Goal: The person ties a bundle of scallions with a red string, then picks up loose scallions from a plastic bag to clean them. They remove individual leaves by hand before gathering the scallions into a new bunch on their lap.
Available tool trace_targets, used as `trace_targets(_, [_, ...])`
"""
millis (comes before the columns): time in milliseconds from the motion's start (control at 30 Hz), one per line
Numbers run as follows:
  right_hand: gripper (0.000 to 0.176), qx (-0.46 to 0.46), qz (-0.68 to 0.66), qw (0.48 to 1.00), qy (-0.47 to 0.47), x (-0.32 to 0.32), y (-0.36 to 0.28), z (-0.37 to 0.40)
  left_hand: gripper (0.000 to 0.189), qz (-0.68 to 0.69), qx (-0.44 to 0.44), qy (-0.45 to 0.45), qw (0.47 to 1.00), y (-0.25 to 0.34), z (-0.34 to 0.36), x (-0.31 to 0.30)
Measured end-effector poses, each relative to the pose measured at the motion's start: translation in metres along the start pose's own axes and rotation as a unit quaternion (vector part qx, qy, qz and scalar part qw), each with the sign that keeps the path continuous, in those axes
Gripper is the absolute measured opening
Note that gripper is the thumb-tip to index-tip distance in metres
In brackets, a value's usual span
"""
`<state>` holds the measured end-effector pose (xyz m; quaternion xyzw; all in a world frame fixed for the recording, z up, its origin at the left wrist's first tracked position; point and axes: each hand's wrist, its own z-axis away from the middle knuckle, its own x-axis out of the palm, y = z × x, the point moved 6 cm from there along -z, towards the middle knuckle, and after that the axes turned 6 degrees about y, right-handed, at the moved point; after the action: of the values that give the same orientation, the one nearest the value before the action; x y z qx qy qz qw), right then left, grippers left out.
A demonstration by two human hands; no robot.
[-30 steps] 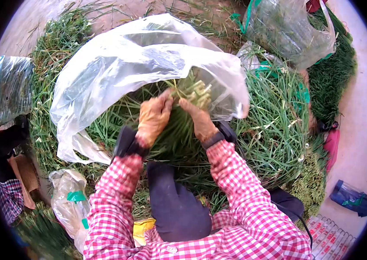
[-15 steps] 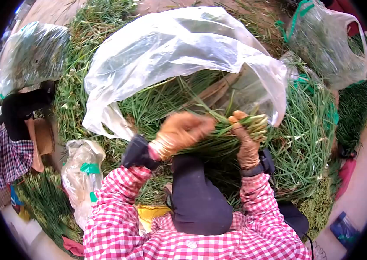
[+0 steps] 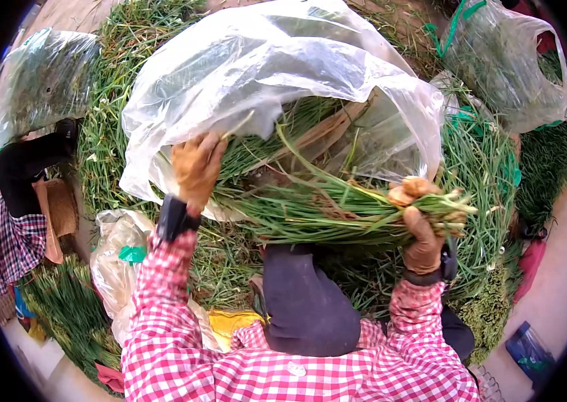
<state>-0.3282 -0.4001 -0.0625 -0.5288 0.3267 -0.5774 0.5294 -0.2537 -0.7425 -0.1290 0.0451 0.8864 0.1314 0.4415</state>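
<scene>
My right hand (image 3: 423,231) is closed around a bunch of long green stalks (image 3: 337,211), like chives or spring onions. Their pale ends stick out to the right of the fist, and the leafy ends spread left above my knee. My left hand (image 3: 198,166) is at the left side of the clear plastic bag (image 3: 283,63), its fingers pressed together on a thin pale stalk (image 3: 240,124). More greens lie inside the bag's mouth, which faces me. Both hands wear brownish gloves.
Loose greens (image 3: 477,214) are heaped right and far left. Filled plastic bags stand at far left (image 3: 46,84) and far right (image 3: 504,67). A crumpled clear bag (image 3: 119,258) lies by my left arm. Another person's checked sleeve (image 3: 12,244) shows at the left edge.
My left hand has moved left and up, away from the bunch to the bag's left side. My right hand has shifted right and slightly down with the bunch, which now shows stretched out.
</scene>
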Motion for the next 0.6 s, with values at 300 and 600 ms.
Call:
trace_targets(300, [0.076,0.033,0.017,0.995,-0.094,0.081,0.001,0.009,0.027,0.407,-0.036,-0.124,0.904,0.162,-0.007,-0.033])
trace_targets(600, [0.03,-0.299,0.173,0.92,0.186,0.03,-0.135,0.042,0.063,0.465,-0.216,-0.102,0.852,0.071,-0.077,-0.035])
